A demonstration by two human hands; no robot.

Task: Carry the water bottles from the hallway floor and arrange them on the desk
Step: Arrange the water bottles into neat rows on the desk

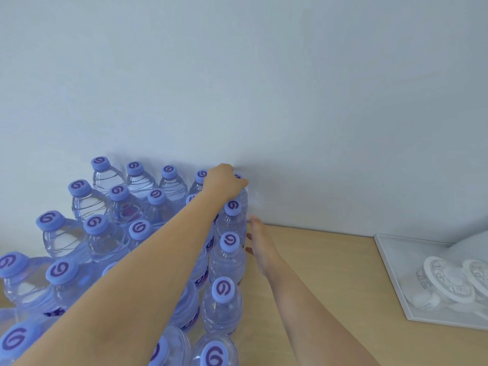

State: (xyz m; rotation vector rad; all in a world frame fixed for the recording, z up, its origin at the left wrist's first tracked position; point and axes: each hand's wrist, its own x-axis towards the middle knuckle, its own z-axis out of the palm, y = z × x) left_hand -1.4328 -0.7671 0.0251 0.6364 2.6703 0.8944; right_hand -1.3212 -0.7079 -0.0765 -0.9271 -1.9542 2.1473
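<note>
Several clear water bottles (227, 302) with blue swirl-marked caps stand in rows on the light wooden desk (330, 273), against the white wall. My left hand (224, 182) reaches over them and grips the top of the back-right bottle (244, 196), next to the wall; its cap is mostly hidden under my fingers. My right hand (260, 240) lies flat with straight fingers along the right side of the row, touching or nearly touching the bottles there.
A clear plastic box (390, 260) holding round white lidded items (449, 281) sits at the desk's right side against the wall. Bare desk lies between the bottles and that box.
</note>
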